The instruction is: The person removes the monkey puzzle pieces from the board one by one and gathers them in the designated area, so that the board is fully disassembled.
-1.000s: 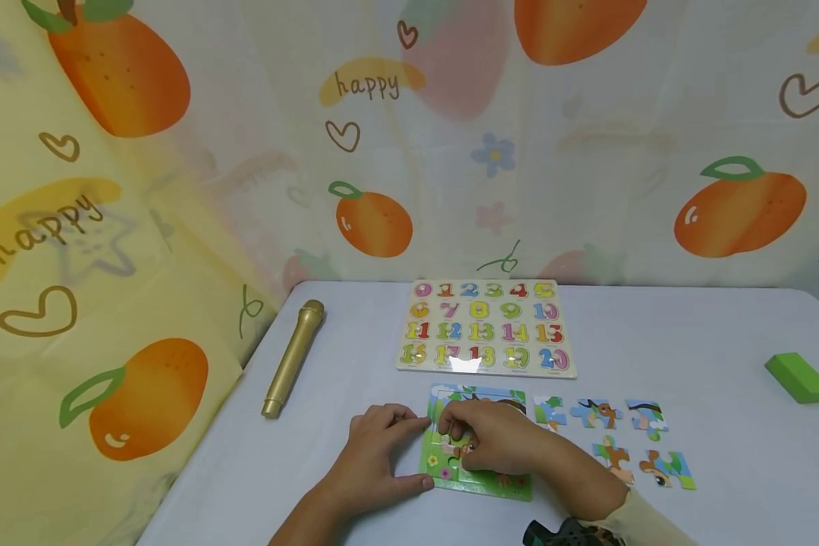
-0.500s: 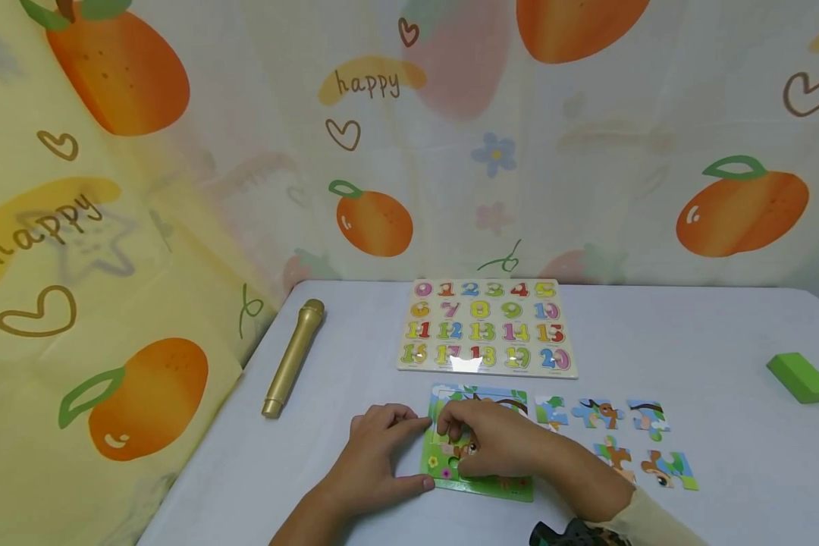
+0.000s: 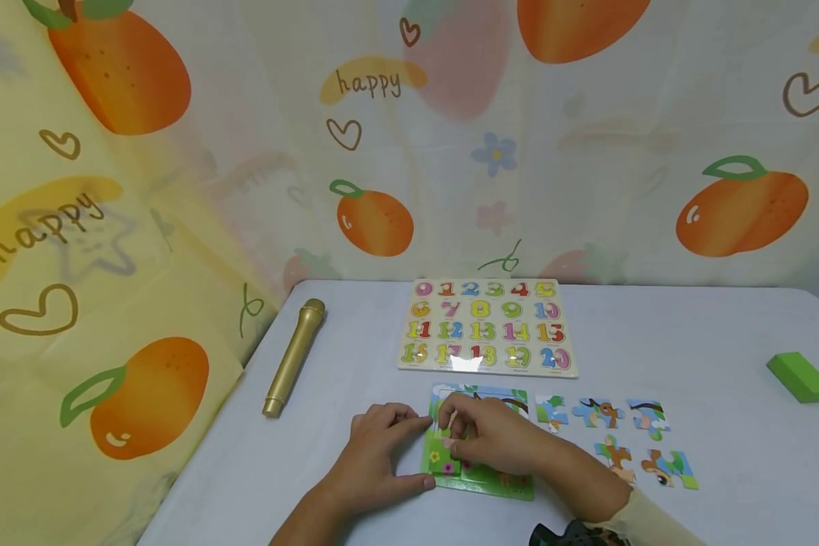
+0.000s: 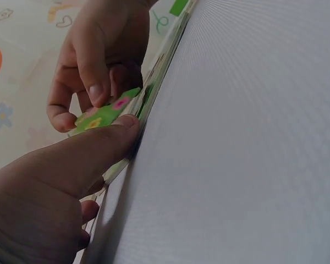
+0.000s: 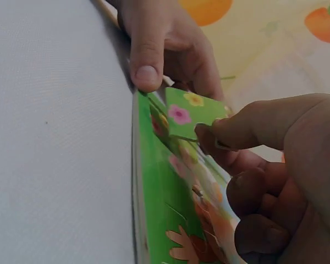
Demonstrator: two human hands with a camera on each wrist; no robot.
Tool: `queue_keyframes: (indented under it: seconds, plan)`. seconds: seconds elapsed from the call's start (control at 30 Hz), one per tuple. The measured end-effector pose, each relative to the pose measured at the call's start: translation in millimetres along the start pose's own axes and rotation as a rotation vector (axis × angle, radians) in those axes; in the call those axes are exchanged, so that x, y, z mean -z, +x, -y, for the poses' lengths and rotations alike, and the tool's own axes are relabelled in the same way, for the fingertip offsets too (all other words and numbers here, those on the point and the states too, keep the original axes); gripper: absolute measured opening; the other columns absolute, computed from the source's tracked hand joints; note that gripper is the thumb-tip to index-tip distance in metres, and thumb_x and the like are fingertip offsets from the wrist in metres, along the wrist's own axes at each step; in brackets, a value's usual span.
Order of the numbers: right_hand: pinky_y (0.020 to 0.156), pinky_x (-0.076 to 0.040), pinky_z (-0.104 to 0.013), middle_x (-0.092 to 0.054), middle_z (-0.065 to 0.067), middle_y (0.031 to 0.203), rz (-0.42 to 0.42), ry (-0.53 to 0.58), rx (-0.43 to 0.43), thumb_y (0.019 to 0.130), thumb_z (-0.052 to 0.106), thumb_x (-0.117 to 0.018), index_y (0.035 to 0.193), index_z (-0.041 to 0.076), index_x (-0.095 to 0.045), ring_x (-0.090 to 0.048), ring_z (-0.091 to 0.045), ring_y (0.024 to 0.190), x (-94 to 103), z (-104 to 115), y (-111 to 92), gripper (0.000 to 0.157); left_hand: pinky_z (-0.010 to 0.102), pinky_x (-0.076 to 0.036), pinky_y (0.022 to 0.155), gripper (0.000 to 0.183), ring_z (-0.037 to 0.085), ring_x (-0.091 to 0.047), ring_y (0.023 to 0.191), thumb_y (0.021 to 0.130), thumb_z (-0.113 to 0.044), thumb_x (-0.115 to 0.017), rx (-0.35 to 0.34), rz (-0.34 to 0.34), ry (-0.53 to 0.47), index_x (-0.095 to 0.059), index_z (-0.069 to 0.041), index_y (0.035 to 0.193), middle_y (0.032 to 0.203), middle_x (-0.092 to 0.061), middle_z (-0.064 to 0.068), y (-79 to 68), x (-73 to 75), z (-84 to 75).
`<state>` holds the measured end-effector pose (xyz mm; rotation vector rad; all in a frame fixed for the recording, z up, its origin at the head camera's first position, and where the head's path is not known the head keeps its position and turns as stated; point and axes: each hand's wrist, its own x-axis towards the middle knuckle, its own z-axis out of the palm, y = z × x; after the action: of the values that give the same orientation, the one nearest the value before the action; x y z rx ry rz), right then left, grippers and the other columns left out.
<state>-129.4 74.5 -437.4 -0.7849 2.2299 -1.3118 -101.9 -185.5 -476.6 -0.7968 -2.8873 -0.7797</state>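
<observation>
A jigsaw puzzle board [image 3: 484, 485] with a green border and an animal picture lies at the near middle of the table. My right hand [image 3: 501, 436] pinches a green puzzle piece [image 5: 195, 113] with pink and yellow flowers between thumb and finger. In the right wrist view that piece is tilted, raised above the board's lower left corner. On the board's left edge rests my left hand [image 3: 382, 455], thumb and forefinger spread apart and touching the border. The left thumb [image 4: 126, 124] is close to the piece. My right hand covers much of the board's middle.
Several loose puzzle pieces [image 3: 667, 469] lie right of the board in two rows. Behind it is a number board [image 3: 487, 330]. A gold microphone [image 3: 293, 360] lies to the left, a green block [image 3: 801, 377] far right. A printed curtain [image 3: 587, 212] hangs behind the table.
The right hand's fingers have shifted slightly, and the flowered corner piece has come up out of the board in them. The left hand stays on the left edge.
</observation>
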Motion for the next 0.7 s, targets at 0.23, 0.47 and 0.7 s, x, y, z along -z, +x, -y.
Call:
queue_keyframes:
  seconds: [0.23,0.47,0.7]
  plan:
    - [0.054,-0.045,-0.024,-0.067,0.005,0.094,-0.048,0.016,0.015,0.100,0.013,-0.074,0.113,0.020,-0.063,-0.055,-0.007,0.057,1.3,1.2,-6.1,0.018,0.046,-0.035,0.096,0.072,0.011,-0.049,0.120,0.080,-0.064,-0.086,-0.010,0.005,0.004,-0.072,-0.029,0.140,0.128,-0.058,-0.012,1.1,0.6,0.2]
    - [0.054,-0.041,-0.021,-0.067,0.005,0.089,-0.047,0.038,0.055,0.096,0.011,-0.076,0.110,0.019,-0.065,-0.048,-0.003,0.057,0.2,-0.1,-16.7,0.020,0.046,-0.035,0.098,0.072,0.012,-0.049,0.121,0.079,-0.062,-0.088,-0.013,0.004,0.012,-0.072,-0.028,0.141,0.128,-0.058,-0.012,1.2,1.2,0.1]
    - [0.055,-0.039,-0.020,-0.064,0.005,0.086,-0.070,0.040,0.072,0.093,0.007,-0.075,0.109,0.018,-0.066,-0.045,-0.001,0.057,2.4,-4.3,-36.8,0.022,0.046,-0.035,0.097,0.072,0.012,-0.048,0.121,0.079,-0.063,-0.087,-0.002,0.011,0.016,-0.071,-0.029,0.140,0.128,-0.058,-0.011,1.8,0.5,-0.6]
